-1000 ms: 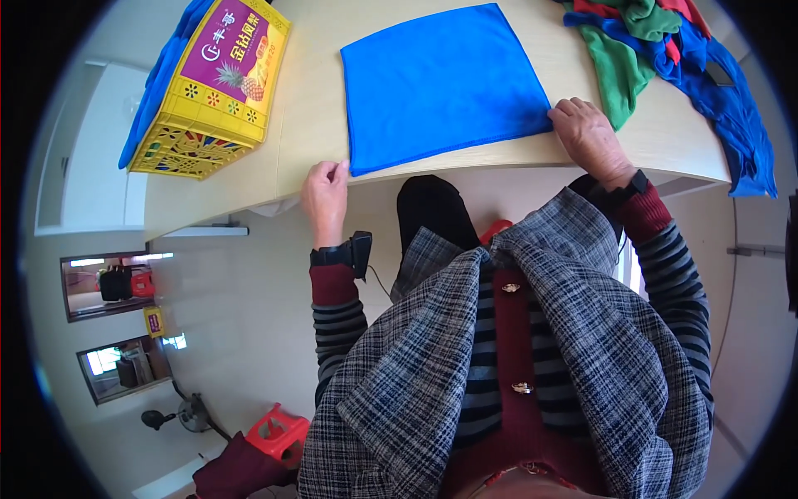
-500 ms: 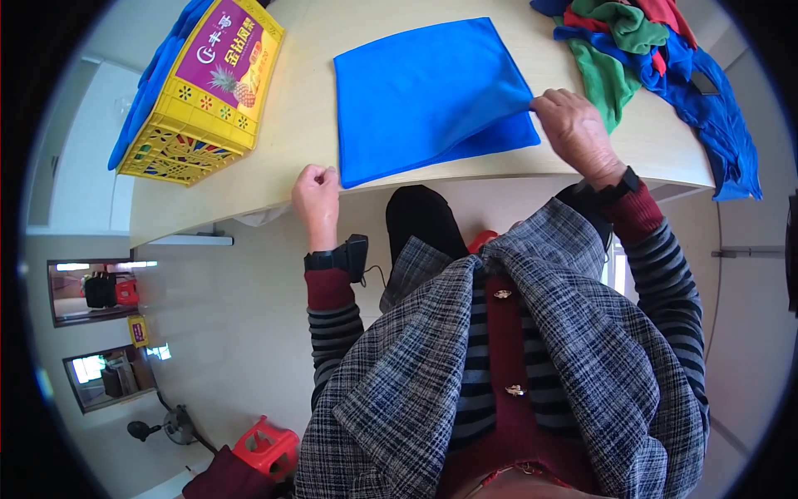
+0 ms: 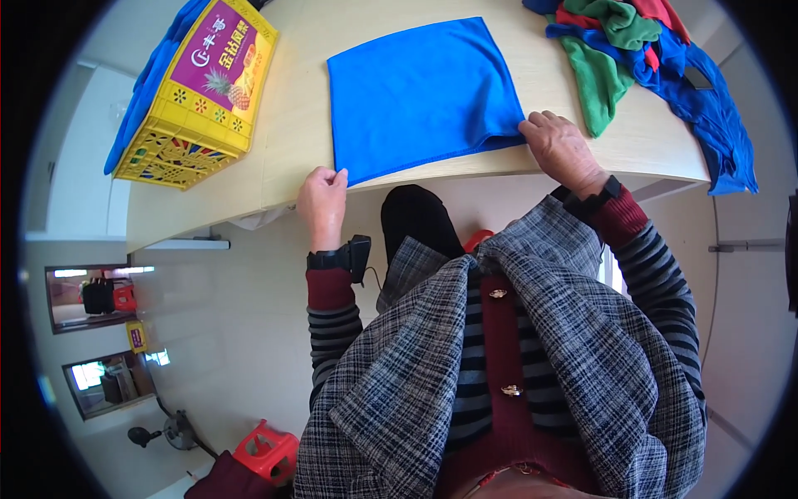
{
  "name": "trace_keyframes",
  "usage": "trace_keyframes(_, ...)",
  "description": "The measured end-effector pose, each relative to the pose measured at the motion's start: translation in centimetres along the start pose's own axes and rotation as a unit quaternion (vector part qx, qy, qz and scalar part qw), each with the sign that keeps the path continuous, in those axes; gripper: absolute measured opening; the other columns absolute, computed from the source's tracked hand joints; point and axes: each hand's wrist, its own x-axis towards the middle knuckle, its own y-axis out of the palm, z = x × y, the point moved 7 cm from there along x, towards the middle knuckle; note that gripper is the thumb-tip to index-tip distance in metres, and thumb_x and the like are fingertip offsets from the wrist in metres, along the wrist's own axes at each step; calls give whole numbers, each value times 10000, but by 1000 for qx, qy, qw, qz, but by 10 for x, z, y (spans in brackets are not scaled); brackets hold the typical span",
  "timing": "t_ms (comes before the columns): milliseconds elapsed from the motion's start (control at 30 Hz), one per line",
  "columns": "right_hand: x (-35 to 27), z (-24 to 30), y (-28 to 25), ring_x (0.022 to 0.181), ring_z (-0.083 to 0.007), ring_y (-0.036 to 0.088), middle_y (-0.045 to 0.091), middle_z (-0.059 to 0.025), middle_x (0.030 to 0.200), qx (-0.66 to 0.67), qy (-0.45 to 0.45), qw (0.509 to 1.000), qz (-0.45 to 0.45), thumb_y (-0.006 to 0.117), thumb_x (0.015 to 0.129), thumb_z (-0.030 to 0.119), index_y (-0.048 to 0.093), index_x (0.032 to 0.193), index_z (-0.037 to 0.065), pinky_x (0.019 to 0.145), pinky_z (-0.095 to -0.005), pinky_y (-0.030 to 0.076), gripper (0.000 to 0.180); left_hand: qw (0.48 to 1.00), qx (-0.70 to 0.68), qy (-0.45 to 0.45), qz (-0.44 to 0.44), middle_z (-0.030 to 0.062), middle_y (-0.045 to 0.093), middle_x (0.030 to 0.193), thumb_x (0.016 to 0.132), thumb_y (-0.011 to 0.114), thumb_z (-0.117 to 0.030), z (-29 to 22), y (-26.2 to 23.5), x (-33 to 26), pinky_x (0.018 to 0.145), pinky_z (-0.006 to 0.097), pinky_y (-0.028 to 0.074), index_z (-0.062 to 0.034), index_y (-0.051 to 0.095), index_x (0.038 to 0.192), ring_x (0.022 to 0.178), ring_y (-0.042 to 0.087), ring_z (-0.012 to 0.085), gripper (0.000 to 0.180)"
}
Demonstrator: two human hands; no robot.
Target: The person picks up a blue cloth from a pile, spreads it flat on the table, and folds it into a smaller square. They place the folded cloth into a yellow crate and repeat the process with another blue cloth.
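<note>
A blue cloth lies flat on the pale tabletop, near its front edge. The left hand pinches the cloth's near left corner, and the right hand presses on its near right corner, fingers spread. Left of the cloth stands a yellow crate; right of it lies a heap of coloured cloths.

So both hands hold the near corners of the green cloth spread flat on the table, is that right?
Not quite: the spread cloth is blue, not green, as the head view shows. The left hand and right hand are at its near corners. Green cloth lies only in the pile at the right.
</note>
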Motion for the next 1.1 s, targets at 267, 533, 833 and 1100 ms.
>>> trace_keyframes(267,-1,1,3,917,-288,616,590,-106,919,-29,7,999,20,607,861,42,590,945,55,840,-400,529,87,995,-84,-54,-10,170,695,750,828,695,-272,9,-5,2,662,423,513,-42,691,793,704,677,358,232)
trace_keyframes(533,-3,1,1,885,-309,596,573,-125,881,-11,-9,1000,11,591,885,41,579,913,48,791,-423,512,31,997,-40,-60,-34,183,683,723,769,668,-233,11,-7,-1,651,437,508,-29,666,736,681,662,381,206)
trace_keyframes(833,10,8,-16,901,-297,593,585,-109,916,-17,-15,999,29,623,896,102,592,938,49,812,-416,509,75,994,100,-3,-41,146,716,893,840,711,-273,-4,-21,6,719,432,508,-38,654,886,783,661,336,246)
trace_keyframes(1100,16,49,18,1314,-336,476,508,-131,1407,45,8,999,-1,627,957,295,577,1323,107,1088,-474,408,414,916,74,386,79,191,526,1446,982,600,-395,-110,21,11,1113,483,373,-95,567,1376,1351,463,385,496)
